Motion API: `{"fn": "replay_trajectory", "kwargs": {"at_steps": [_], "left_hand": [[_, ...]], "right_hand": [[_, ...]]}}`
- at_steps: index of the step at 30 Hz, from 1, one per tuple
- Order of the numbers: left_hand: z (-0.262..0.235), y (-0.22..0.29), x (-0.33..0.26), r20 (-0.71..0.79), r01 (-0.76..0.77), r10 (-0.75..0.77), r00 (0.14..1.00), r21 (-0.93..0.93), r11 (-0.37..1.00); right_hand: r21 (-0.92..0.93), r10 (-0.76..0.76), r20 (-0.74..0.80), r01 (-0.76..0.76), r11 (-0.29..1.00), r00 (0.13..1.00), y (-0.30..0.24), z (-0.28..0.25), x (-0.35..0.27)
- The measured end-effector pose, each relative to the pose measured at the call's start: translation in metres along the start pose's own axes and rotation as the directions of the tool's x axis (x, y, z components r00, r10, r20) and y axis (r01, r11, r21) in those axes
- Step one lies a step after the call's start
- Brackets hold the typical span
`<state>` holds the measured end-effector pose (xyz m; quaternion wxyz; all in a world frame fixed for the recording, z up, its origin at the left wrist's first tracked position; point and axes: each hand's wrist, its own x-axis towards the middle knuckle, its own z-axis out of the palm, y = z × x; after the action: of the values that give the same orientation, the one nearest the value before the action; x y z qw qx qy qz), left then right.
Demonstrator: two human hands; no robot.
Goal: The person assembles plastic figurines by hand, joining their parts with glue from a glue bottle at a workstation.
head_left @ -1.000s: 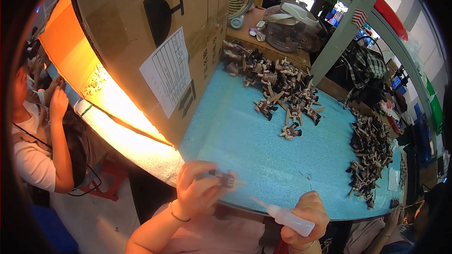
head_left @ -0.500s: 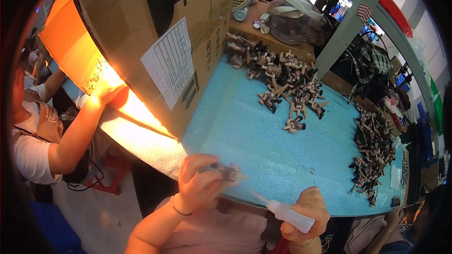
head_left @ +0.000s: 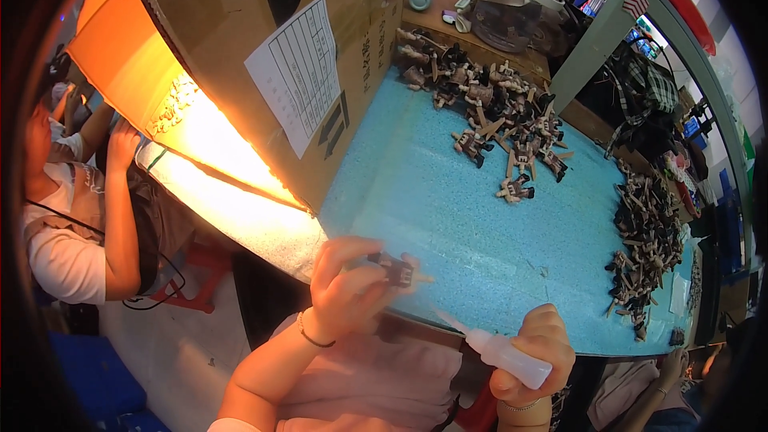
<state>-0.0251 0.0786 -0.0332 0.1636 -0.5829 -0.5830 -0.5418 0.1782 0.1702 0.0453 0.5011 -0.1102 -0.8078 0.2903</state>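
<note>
Between the fingers of my left hand (head_left: 346, 286) is a small toy figure (head_left: 398, 272) in brown and black, held just above the table's near edge. My right hand (head_left: 548, 344) wraps round a white squeeze bottle (head_left: 512, 358). Its thin nozzle tilts up and left toward the figure, with a gap between them. Farther back on the blue tabletop (head_left: 416, 168) lies a pile of similar figures (head_left: 512, 112); one loose figure (head_left: 515, 189) is at its near end. A second heap of figures (head_left: 648, 240) lines the right side.
A tall cardboard box (head_left: 216, 48) with a paper sheet (head_left: 296, 72) stands at the left, brightly lit inside. Beyond it sits a co-worker (head_left: 80, 224). A grey post (head_left: 608, 40) rises at the back right, near a dark bag (head_left: 512, 12). Another person's hand (head_left: 672, 368) shows at lower right.
The whole view has shifted slightly, while both my hands keep nearly the same hold and spacing. At the left, the co-worker's hand has drawn back out of the lit box.
</note>
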Motion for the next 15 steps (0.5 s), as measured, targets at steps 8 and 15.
{"fn": "replay_trajectory", "kwargs": {"at_steps": [8, 15], "left_hand": [[-0.0005, -0.0003, -0.001, -0.023, 0.018, -0.018, 1.0, -0.027, 0.999], [0.0002, -0.0056, -0.0071, 0.031, 0.057, -0.053, 0.998, -0.135, 0.989]], "right_hand": [[-0.003, 0.0, -0.01, 0.0, 1.0, 1.0, -0.0012, -0.0019, -0.0031], [-0.059, -0.004, 0.01, 0.005, 0.998, 1.0, 0.0012, -0.0011, -0.0079]]}}
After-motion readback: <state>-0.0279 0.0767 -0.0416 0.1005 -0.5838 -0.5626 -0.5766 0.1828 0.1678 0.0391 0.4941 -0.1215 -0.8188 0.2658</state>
